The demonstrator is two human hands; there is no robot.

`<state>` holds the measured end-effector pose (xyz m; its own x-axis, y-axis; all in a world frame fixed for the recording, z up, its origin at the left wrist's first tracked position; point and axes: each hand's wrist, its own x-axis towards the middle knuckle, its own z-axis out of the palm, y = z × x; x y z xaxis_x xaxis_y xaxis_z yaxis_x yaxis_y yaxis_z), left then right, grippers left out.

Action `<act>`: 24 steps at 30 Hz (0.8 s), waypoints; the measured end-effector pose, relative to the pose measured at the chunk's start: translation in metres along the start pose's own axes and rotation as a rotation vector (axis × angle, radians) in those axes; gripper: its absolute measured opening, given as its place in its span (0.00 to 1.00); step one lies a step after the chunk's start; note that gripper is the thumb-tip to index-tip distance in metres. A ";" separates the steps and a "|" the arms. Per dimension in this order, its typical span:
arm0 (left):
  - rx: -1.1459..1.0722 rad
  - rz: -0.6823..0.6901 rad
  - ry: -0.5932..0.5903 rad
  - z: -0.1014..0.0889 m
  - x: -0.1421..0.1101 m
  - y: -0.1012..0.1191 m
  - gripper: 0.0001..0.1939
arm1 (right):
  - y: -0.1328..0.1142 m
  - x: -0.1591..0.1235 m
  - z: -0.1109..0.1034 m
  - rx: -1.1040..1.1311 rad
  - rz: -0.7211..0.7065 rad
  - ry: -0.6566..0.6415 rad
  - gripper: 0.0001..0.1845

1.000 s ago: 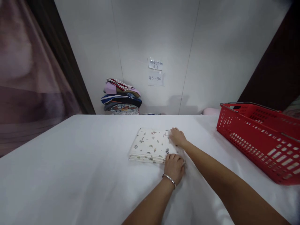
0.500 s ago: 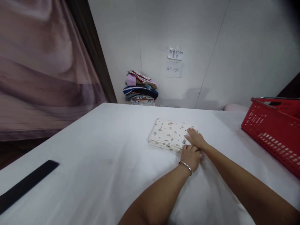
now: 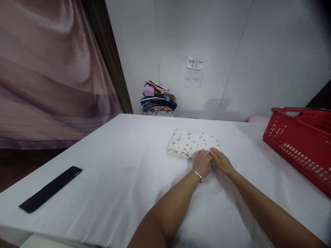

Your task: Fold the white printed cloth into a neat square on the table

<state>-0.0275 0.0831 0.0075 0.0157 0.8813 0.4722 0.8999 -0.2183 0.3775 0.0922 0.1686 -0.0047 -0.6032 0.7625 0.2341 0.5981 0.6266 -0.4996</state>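
A folded cream cloth (image 3: 190, 143) with small printed motifs lies flat on the white table (image 3: 124, 165). My left hand (image 3: 201, 163), with a bracelet at the wrist, rests curled at the cloth's near right corner. My right hand (image 3: 219, 160) lies right beside it, fingers together on the same near edge. Both hands touch the cloth and each other; whether the fingers pinch the fabric is hidden.
A red plastic basket (image 3: 300, 144) stands at the right edge. A flat black bar-shaped object (image 3: 50, 189) lies near the table's left front corner. A stack of folded clothes (image 3: 158, 99) sits against the white wall under two paper notes (image 3: 193, 71). A pinkish curtain (image 3: 51, 75) hangs left.
My right hand has slid from the cloth's far right side down to its near corner, meeting my left hand. The view has turned left, so the basket shifted right and the black object appeared.
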 end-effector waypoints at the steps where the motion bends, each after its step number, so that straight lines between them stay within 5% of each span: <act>1: 0.003 -0.017 0.023 -0.007 -0.002 -0.006 0.10 | 0.000 -0.006 0.002 -0.049 -0.046 -0.027 0.25; 5: 0.029 -0.243 0.158 -0.045 -0.017 -0.052 0.15 | 0.003 -0.023 0.007 -0.232 -0.152 -0.065 0.26; 8: 0.015 -0.565 0.272 -0.072 -0.036 -0.091 0.17 | 0.006 -0.028 0.009 -0.303 -0.203 -0.041 0.27; 11: -0.065 -0.755 0.237 -0.085 -0.050 -0.115 0.18 | 0.007 -0.029 0.012 -0.315 -0.229 0.003 0.28; 24: -0.124 -0.789 0.147 -0.086 -0.053 -0.130 0.19 | 0.012 -0.030 0.015 -0.265 -0.241 0.023 0.26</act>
<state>-0.1825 0.0285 0.0016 -0.6685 0.7329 0.1266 0.5672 0.3922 0.7242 0.1097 0.1512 -0.0299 -0.7336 0.5892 0.3387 0.5579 0.8067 -0.1949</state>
